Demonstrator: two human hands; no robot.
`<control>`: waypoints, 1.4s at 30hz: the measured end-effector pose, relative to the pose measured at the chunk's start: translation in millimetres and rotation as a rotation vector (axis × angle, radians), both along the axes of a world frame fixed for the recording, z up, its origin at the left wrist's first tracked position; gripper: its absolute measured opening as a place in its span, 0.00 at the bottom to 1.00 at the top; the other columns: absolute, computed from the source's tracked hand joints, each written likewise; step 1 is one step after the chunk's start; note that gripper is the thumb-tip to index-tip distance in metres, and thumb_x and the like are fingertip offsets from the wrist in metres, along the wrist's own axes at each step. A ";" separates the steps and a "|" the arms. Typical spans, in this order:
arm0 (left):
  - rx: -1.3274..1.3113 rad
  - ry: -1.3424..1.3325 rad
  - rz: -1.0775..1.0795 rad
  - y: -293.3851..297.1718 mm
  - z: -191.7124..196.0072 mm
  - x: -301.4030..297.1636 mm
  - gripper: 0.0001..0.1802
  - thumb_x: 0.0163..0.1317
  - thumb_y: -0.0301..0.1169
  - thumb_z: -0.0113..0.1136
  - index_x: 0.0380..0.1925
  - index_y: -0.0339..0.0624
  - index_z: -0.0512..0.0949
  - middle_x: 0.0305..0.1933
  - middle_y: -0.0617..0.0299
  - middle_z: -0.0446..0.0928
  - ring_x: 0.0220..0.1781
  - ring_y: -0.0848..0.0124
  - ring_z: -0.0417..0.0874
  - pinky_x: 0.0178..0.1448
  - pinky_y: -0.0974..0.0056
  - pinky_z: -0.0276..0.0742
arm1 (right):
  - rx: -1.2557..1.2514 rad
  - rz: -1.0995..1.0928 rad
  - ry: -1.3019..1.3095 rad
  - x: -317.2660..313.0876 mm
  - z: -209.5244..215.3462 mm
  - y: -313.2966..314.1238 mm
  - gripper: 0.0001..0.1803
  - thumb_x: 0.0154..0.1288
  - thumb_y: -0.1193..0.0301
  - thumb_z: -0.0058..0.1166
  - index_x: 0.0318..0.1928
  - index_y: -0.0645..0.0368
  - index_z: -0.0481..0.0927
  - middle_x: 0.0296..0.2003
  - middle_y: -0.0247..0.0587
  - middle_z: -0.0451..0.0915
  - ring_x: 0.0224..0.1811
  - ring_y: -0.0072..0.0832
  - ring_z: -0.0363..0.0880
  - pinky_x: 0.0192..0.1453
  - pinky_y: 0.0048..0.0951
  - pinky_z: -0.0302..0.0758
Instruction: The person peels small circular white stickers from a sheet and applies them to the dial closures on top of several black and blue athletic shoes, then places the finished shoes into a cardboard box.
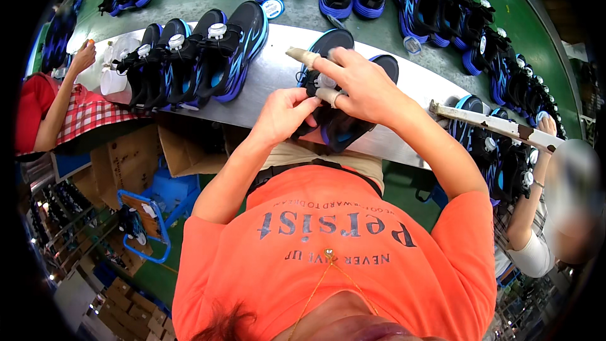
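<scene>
Midway along the silver worktop [281, 50], as the head camera looks down, a left shoe [331, 43] and a right shoe [343, 129], black with blue trim, lie side by side directly before the worker. Their long axes run across the worktop's width, heels by its near edge, toes toward its far side and slanting somewhat right. The worker's right hand [366, 87] is nearer, over the pair, forefinger stretched leftward and thumb bent beneath it beside a pale round dial [326, 82]; whether it grips the dial cannot be told. From the left, the left hand [282, 112] meets the left shoe, thumb and forefinger nearly together at dark strapping, exactly what they pinch being hidden. Four matching shoes [201, 57] stand toward the worktop's left end; beyond its far edge, more line a green table [302, 9].
</scene>
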State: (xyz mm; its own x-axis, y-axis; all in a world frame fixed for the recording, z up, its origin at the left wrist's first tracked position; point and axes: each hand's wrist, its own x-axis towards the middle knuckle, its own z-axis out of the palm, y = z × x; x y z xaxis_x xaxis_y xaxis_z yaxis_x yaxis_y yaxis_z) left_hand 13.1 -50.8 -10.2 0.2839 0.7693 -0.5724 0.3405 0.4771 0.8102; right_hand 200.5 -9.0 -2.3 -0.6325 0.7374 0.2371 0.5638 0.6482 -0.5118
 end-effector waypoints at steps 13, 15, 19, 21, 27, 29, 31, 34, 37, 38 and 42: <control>0.867 0.328 -0.140 19.3 36.8 9.1 0.11 0.54 0.33 0.66 0.27 0.36 0.78 0.31 0.59 0.75 0.34 0.66 0.76 0.40 0.64 0.71 | -0.453 -0.077 0.113 77.3 15.3 -48.4 0.23 0.56 0.72 0.62 0.55 0.49 0.79 0.36 0.38 0.75 0.39 0.32 0.74 0.44 0.30 0.74; 0.893 0.189 -0.367 30.1 12.0 20.3 0.10 0.52 0.30 0.65 0.34 0.39 0.78 0.39 0.57 0.73 0.43 0.59 0.74 0.47 0.61 0.70 | -0.369 -0.386 0.070 58.2 10.3 -62.2 0.16 0.55 0.65 0.64 0.44 0.52 0.79 0.35 0.44 0.72 0.36 0.42 0.75 0.38 0.38 0.72; 0.897 0.117 -0.487 37.9 10.2 9.8 0.08 0.54 0.27 0.63 0.34 0.38 0.78 0.37 0.57 0.75 0.42 0.58 0.75 0.48 0.60 0.70 | -0.370 -0.383 0.105 57.0 9.2 -65.6 0.18 0.56 0.61 0.64 0.45 0.52 0.78 0.27 0.43 0.72 0.31 0.43 0.75 0.35 0.39 0.72; 0.980 0.166 -0.407 36.0 22.5 12.6 0.07 0.55 0.26 0.62 0.34 0.37 0.78 0.36 0.57 0.75 0.41 0.58 0.75 0.47 0.61 0.71 | -0.404 -0.300 0.094 61.6 13.2 -62.0 0.20 0.55 0.63 0.64 0.48 0.53 0.79 0.30 0.42 0.74 0.33 0.40 0.75 0.38 0.35 0.72; 0.149 -0.060 -0.234 -37.0 23.9 34.4 0.10 0.67 0.31 0.55 0.42 0.35 0.77 0.32 0.62 0.78 0.28 0.77 0.76 0.33 0.71 0.74 | -0.452 -0.349 0.145 65.1 5.8 -59.4 0.18 0.56 0.67 0.63 0.49 0.51 0.79 0.32 0.42 0.75 0.35 0.39 0.75 0.41 0.32 0.73; -0.163 -0.241 -0.083 -27.9 21.0 43.7 0.14 0.66 0.35 0.57 0.42 0.32 0.77 0.31 0.59 0.80 0.25 0.77 0.77 0.31 0.70 0.74 | -0.584 -0.185 0.233 74.4 13.3 -54.4 0.17 0.57 0.64 0.63 0.46 0.55 0.78 0.35 0.44 0.78 0.37 0.45 0.78 0.39 0.38 0.74; -0.214 -0.323 0.015 -31.0 -0.1 56.6 0.12 0.69 0.31 0.51 0.44 0.33 0.77 0.32 0.57 0.80 0.24 0.78 0.76 0.31 0.73 0.72 | -0.516 -0.267 0.142 62.9 19.9 -57.2 0.20 0.56 0.65 0.63 0.49 0.53 0.77 0.35 0.44 0.78 0.39 0.41 0.76 0.40 0.35 0.73; -0.291 -0.505 0.206 -49.0 -1.8 70.6 0.11 0.69 0.30 0.51 0.41 0.33 0.77 0.36 0.56 0.80 0.27 0.76 0.77 0.35 0.73 0.73 | -0.476 -0.381 0.065 65.3 6.8 -61.1 0.23 0.55 0.66 0.64 0.52 0.52 0.78 0.34 0.43 0.77 0.39 0.37 0.74 0.41 0.33 0.73; -0.319 -0.541 0.214 -47.2 -5.1 66.3 0.12 0.69 0.30 0.51 0.43 0.32 0.77 0.36 0.56 0.80 0.30 0.75 0.79 0.35 0.72 0.74 | -0.513 -0.160 0.184 76.1 12.2 -53.5 0.18 0.53 0.64 0.65 0.44 0.55 0.78 0.33 0.44 0.78 0.36 0.41 0.78 0.38 0.37 0.74; -0.339 -0.530 0.151 -47.0 -5.8 65.0 0.13 0.69 0.30 0.51 0.45 0.31 0.76 0.38 0.56 0.80 0.34 0.74 0.80 0.36 0.71 0.75 | -0.479 -0.164 0.165 74.7 13.5 -52.2 0.18 0.53 0.65 0.64 0.45 0.54 0.78 0.31 0.43 0.76 0.33 0.41 0.77 0.35 0.37 0.73; -0.348 -0.560 0.190 -50.7 -5.1 69.1 0.13 0.70 0.29 0.48 0.49 0.32 0.74 0.46 0.56 0.79 0.43 0.69 0.83 0.39 0.68 0.79 | -0.410 -0.370 0.047 67.0 -1.6 -61.2 0.26 0.53 0.69 0.64 0.56 0.50 0.78 0.29 0.38 0.69 0.32 0.32 0.70 0.37 0.28 0.70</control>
